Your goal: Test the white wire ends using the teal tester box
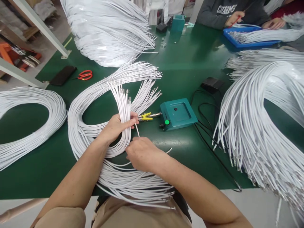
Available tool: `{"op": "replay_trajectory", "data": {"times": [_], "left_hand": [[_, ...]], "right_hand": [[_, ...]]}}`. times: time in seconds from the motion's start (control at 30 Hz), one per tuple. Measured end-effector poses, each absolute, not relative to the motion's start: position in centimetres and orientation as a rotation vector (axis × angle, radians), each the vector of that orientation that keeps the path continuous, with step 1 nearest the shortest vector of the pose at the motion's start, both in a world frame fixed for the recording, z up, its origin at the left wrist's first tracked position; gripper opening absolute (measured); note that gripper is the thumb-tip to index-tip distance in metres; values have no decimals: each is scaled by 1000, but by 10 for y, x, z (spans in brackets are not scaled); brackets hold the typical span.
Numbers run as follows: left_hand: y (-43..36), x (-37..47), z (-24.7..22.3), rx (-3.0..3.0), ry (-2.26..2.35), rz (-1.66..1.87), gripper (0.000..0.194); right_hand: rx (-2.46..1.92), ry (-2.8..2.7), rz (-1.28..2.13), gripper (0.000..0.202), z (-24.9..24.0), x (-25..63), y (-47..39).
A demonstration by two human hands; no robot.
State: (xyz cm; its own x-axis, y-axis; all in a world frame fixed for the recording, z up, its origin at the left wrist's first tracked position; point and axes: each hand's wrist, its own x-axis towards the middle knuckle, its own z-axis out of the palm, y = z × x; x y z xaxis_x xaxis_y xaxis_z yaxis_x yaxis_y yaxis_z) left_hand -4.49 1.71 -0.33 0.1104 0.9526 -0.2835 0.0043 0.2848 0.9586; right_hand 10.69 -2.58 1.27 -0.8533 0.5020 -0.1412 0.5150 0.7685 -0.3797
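My left hand [121, 125] is closed round a bunch of white cables [122, 101], whose ends stick up above the thumb. Just below and to the right, my right hand [142, 153] is closed with its fingers curled under; a single white cable runs up from it toward the left hand. A yellow clip [145, 117] sits by my left fingertips, joined to a metal tip on the teal box [179, 114] with a green button. Beneath both hands lies a looped bundle of white cables [83, 126], with more loose cable ends [142, 186] near my lap.
Large white cable bundles lie at the far side [106, 31], the left [30, 139] and the right [256, 104]. Red-handled scissors [85, 75] and a dark flat object [63, 75] rest at the left. Black cords trail beside the box. A co-worker's hands are over a blue tray [251, 42].
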Motion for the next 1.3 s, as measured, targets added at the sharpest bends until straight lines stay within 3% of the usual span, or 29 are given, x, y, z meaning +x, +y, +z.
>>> {"op": "replay_trajectory", "data": {"times": [0.17,0.3,0.47,0.67,0.83,1.03,1.1,1.23,1.3], "left_hand": [[17,-48,-9,1048,1253,913,42],[17,-49,-13,1101,1238,891,49],[15,-44,-13,1210,1290,862,46],[10,-34,-11,1131,1196,908,34],[11,-30,-7,976,1115,1034,35],[12,-29,-3,1026,1143,1030,35],[12,-30,-4,1042,1162,1030,35],[12,-32,-8,1074,1184,1038,35],[12,-33,-10,1079,1185,1044,34]], "right_hand": [[803,2792,-1158,18,24,118,-20],[1385,2750,-1466,29,31,136,12],[2136,2561,-1989,21,21,141,34],[2087,2371,-2461,30,13,134,32],[1884,2278,-2637,24,13,129,29],[1989,2141,-2981,22,13,127,32],[2081,2141,-2981,28,12,128,32],[2247,2269,-2458,35,8,127,29],[2206,2294,-2377,32,7,125,28]]}}
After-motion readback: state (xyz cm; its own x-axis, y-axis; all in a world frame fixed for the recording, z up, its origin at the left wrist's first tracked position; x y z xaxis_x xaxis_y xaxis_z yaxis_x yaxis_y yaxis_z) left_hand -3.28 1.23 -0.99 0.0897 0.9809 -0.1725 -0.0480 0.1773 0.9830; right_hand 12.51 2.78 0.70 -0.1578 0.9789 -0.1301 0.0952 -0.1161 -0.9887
